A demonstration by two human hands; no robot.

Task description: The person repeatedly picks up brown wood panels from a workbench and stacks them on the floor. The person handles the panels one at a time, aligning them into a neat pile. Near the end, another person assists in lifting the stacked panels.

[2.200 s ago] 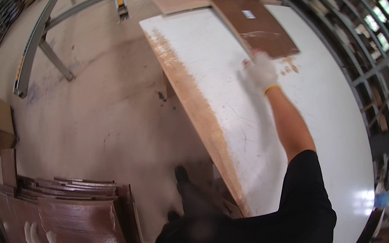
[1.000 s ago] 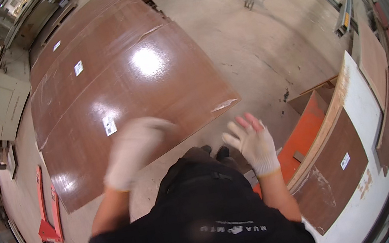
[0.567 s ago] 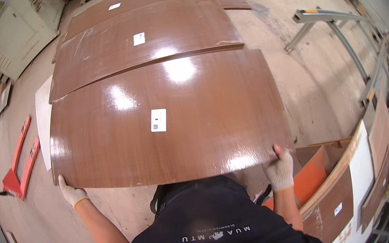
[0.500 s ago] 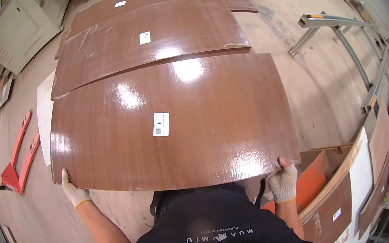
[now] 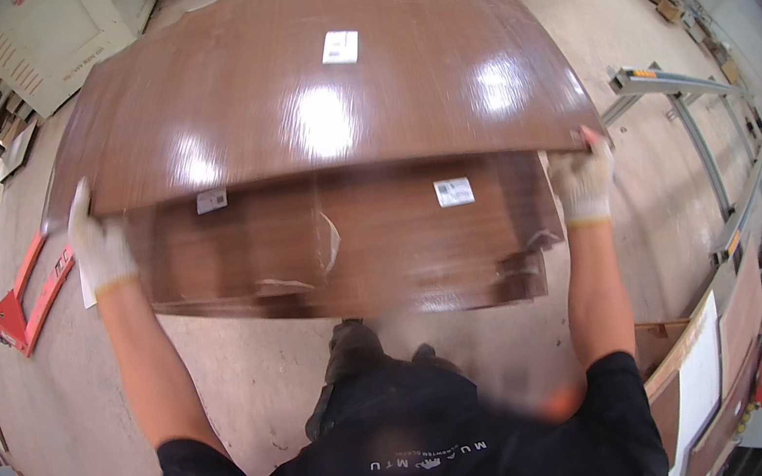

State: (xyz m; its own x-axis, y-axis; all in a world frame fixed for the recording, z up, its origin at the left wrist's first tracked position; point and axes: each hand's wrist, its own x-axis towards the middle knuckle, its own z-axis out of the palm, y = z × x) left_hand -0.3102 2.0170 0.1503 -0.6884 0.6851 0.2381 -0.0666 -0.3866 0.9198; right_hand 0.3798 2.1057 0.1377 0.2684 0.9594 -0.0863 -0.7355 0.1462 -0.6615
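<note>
Head view: one glossy brown panel (image 5: 279,86), held above a brown panel stack (image 5: 391,241); left hand (image 5: 101,245) and right hand (image 5: 586,178), gloved, fingers grasping its near corners. Step, seemingly: two-handed carrying; next move likely calls for level support.

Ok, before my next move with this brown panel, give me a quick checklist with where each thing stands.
1. Left hand on the panel's near edge, at the left end: ok.
2. Right hand on the near edge, at the right end: ok.
3. Brown panel clear of the stack underneath: near edge ok, raised above it; far edge, cannot tell.
4. Near edges of the stack lined up: not ok, they are uneven.
5. Gloves on both hands: ok.
6. Shoes clear of the stack: cannot tell; the front one shows right by its edge.
</note>
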